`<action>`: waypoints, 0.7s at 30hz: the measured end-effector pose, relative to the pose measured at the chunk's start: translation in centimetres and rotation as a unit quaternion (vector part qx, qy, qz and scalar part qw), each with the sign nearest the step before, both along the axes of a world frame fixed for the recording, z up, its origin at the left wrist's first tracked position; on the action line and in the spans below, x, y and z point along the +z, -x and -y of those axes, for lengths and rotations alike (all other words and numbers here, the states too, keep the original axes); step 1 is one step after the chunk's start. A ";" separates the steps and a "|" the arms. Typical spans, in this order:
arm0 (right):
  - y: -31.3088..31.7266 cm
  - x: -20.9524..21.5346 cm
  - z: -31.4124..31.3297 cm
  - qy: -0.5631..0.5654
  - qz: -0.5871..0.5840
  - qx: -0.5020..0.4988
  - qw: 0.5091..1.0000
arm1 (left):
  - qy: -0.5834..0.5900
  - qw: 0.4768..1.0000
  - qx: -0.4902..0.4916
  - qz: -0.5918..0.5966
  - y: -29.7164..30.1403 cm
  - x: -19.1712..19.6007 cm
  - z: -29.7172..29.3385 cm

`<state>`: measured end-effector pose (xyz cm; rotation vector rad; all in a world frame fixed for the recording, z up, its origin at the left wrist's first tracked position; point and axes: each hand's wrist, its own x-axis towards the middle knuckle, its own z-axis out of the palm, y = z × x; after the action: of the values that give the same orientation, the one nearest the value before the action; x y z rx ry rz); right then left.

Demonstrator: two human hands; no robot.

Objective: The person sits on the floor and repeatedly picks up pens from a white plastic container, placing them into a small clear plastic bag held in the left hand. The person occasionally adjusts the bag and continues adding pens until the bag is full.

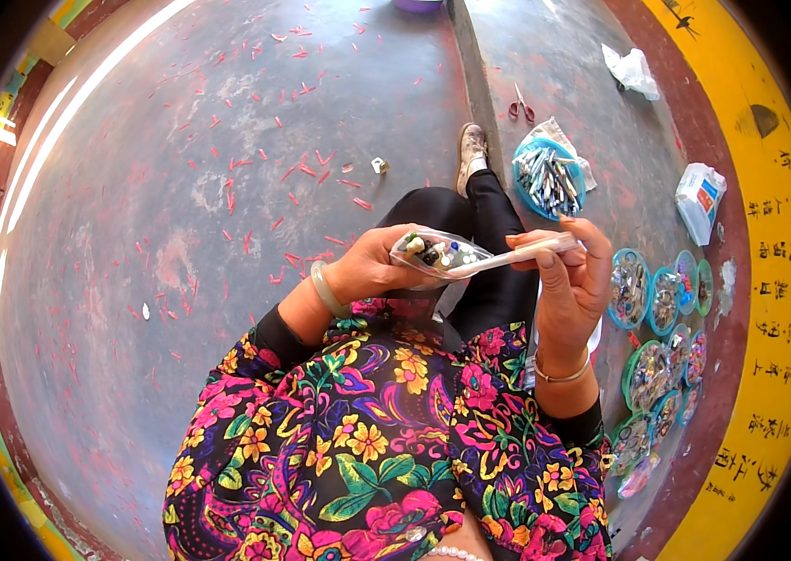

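My left hand (pixel 378 265) is closed round a clear plastic pouch (pixel 439 252). Inside it, the ends of several pen-like sticks show in white, black, green and blue. My right hand (pixel 568 285) pinches a pale, whitish pen-like stick (pixel 528 251) between thumb and fingers. Its left end meets the pouch's narrow right side; whether it lies inside or against the pouch I cannot tell. Both hands are raised over my lap. Beyond my right hand, a blue basin (pixel 520 194) on the floor holds many loose pens (pixel 549 178).
Red-handled scissors (pixel 521 106) lie beyond the basin, near a white plastic bag (pixel 632 71). A white package (pixel 700 202) leans by the yellow wall (pixel 774 309). Several round baskets (pixel 647 376) of small parts stand on my right. Red scraps (pixel 302 171) litter the grey floor.
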<state>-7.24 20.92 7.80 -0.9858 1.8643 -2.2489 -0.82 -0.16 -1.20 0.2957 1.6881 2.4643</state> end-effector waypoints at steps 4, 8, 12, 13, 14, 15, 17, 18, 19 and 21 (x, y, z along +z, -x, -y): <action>-0.3 0.1 0.5 -0.052 0.021 0.004 0.998 | -0.011 1.000 -0.001 0.009 0.1 0.6 -0.2; -0.2 0.0 0.6 -0.083 0.027 0.015 0.996 | -0.009 1.000 0.000 0.012 0.0 1.2 -0.2; -0.5 -1.3 1.1 -0.067 0.011 0.010 0.998 | -0.017 1.000 -0.011 0.009 0.1 1.1 -0.2; -0.7 -1.9 1.1 -0.084 0.013 -0.008 0.996 | -0.019 1.000 -0.017 0.004 0.1 1.1 -0.2; -0.8 -2.2 1.1 -0.101 0.015 -0.025 0.994 | -0.018 1.000 -0.015 0.008 0.1 1.0 -0.2; -1.0 -2.1 1.3 -0.126 -0.016 -0.043 0.991 | -0.018 1.000 -0.015 0.012 0.1 1.0 -0.2; -1.2 -1.8 1.6 -0.177 -0.077 -0.078 0.978 | -0.015 1.000 -0.009 0.020 0.0 0.9 -0.2; -1.2 -1.9 1.6 -0.190 -0.104 -0.092 0.972 | -0.014 1.000 -0.005 0.024 -0.1 0.9 -0.2; -1.2 -2.2 1.7 -0.203 -0.131 -0.106 0.964 | -0.012 1.000 0.000 0.028 -0.1 0.8 -0.2; -1.2 -2.2 1.7 -0.221 -0.164 -0.122 0.954 | -0.023 0.999 0.006 0.049 -0.1 0.9 -0.2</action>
<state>-6.08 19.18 5.56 -1.1489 2.6040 -1.7111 -0.68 0.08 -0.34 0.1679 1.6016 2.4861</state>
